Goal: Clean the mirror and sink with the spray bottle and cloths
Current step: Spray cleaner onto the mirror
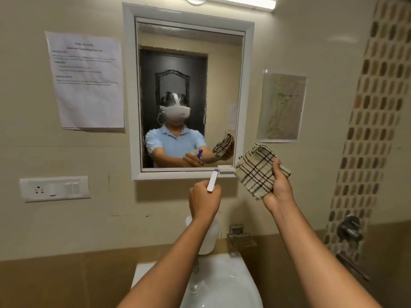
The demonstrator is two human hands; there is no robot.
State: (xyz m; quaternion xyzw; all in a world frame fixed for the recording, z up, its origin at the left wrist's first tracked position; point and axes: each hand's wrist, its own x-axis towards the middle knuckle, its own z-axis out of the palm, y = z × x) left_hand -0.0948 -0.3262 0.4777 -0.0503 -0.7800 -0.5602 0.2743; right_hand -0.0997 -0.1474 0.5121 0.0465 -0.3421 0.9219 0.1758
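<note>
A white-framed mirror (189,63) hangs on the wall straight ahead, its glass hazy with droplets. My left hand (204,201) grips the neck of a white spray bottle (212,181), whose nozzle points at the mirror's lower edge; the bottle's body (211,236) hangs below my wrist. My right hand (279,185) holds a folded beige checked cloth (255,172), raised just right of the mirror's bottom corner and apart from the glass. Below my arms sits the white sink (233,283), partly hidden by my left forearm.
A printed sheet (86,81) is taped left of the mirror and a drawing (281,107) right of it. A switch and socket plate (54,188) sits lower left. A metal soap holder (241,240) and a wall tap (349,228) lie to the right.
</note>
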